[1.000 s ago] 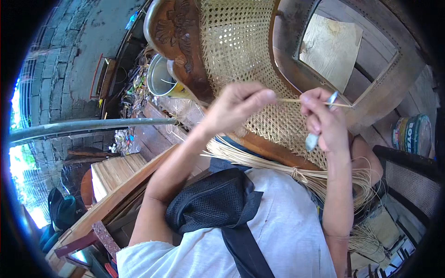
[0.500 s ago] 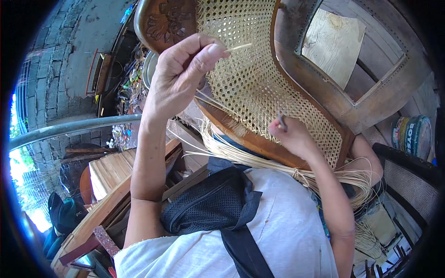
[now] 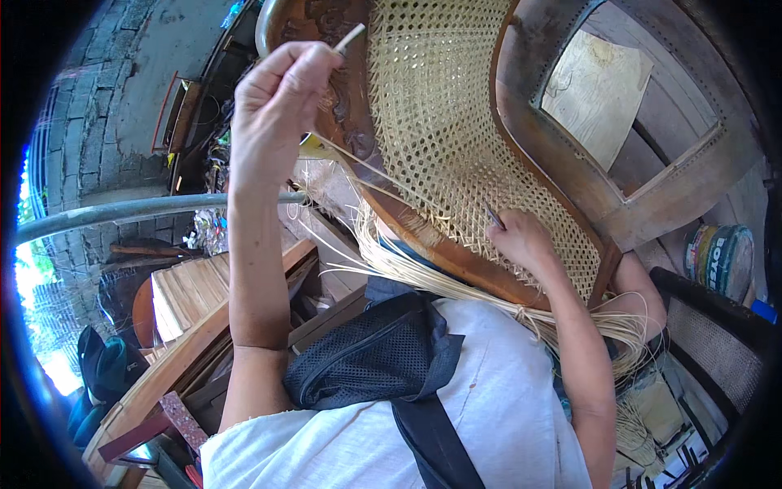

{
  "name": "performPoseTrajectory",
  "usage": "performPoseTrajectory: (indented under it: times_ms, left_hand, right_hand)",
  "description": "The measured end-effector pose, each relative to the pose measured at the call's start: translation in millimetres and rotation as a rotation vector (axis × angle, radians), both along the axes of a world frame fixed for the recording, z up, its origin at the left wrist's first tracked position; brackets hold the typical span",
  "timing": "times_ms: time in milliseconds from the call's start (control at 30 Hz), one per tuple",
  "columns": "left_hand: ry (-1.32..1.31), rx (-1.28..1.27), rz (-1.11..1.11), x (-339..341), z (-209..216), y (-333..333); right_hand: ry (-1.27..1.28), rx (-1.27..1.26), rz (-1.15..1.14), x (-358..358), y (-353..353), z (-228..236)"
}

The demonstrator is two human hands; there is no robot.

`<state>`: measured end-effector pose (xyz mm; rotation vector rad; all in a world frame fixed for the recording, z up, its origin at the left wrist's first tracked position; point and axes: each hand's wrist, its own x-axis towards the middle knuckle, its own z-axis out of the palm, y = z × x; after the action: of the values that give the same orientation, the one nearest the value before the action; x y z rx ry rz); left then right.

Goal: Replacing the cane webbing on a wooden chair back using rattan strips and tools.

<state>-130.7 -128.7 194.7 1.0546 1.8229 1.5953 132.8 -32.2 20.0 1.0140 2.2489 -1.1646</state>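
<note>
My left hand point(image 3: 281, 90) is raised at the upper left, its thumb and fingers pinching a pale cane strand point(image 3: 350, 39) whose short end sticks out past the fingertips. From below that hand a taut length of cane slants down to the woven cane panel point(image 3: 436, 106). This panel fills a curved brown wooden chair frame point(image 3: 456, 254) lying across my lap. Low on the weave, my right hand point(image 3: 523, 242) is closed around a small dark pointed tool point(image 3: 494, 216), its tip near the mesh. The tool's exact kind cannot be made out.
A bundle of loose cane strands point(image 3: 423, 275) lies along the frame's near edge. Beyond on the right stands another wooden chair frame point(image 3: 607, 213) with an open middle. A paint can point(image 3: 721, 261) is at far right; cut wood point(image 3: 191, 297) and a metal pipe point(image 3: 155, 213) are left.
My left hand has moved left and slightly up with the cane strand. My right hand has shifted slightly right and down with the tool. The panel sits slightly further right in view.
</note>
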Motion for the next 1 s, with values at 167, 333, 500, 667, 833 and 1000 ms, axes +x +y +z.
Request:
performPoseTrajectory:
  times_ms: [167,333,500,667,833,1000]
  left_hand:
    - [-0.05,0.17,-0.233,-22.6,13.2,-3.5]
    - [0.088,-0.08,-0.446,-6.1,-15.1,3.4]
    - [-0.307,-0.259,-0.357,49.2,-89.1,-10.2]
    - [0.413,-0.521,-0.661,72.2,-147.0,-13.5]
    - [0.444,-0.557,-0.517,61.4,-149.5,-14.0]
    - [0.851,-0.53,-0.392,59.9,-130.3,-29.9]
  right_hand:
    - [0.022,-0.16,-0.083,4.5,12.3,3.2]
    - [0.004,-0.125,-0.043,3.3,10.6,-0.1]
    - [0.493,-0.072,-0.272,11.4,-2.3,-34.2]
    - [0.503,-0.024,-0.238,-10.5,10.7,-0.5]
    - [0.655,0.042,-0.256,-14.5,0.5,-8.6]
    - [0.406,-0.211,-0.247,-5.8,-1.4,-8.8]
